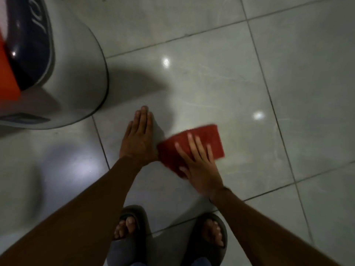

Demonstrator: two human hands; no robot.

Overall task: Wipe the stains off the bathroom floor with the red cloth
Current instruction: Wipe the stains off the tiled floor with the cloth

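A folded red cloth (203,140) lies flat on the pale grey tiled floor (221,87) in the middle of the view. My right hand (197,166) presses down on the cloth's near half with fingers spread; the hand is a little blurred. My left hand (139,139) rests flat on the tile just left of the cloth, fingers straight and together, holding nothing. Its thumb side touches the cloth's left edge. No distinct stains show on the glossy tile around the cloth.
A white toilet base (76,89) with a dark blue seat (30,47) stands at the upper left, close to my left hand. An orange object (7,77) sits at the left edge. My two feet in dark slippers (169,231) stand below the hands.
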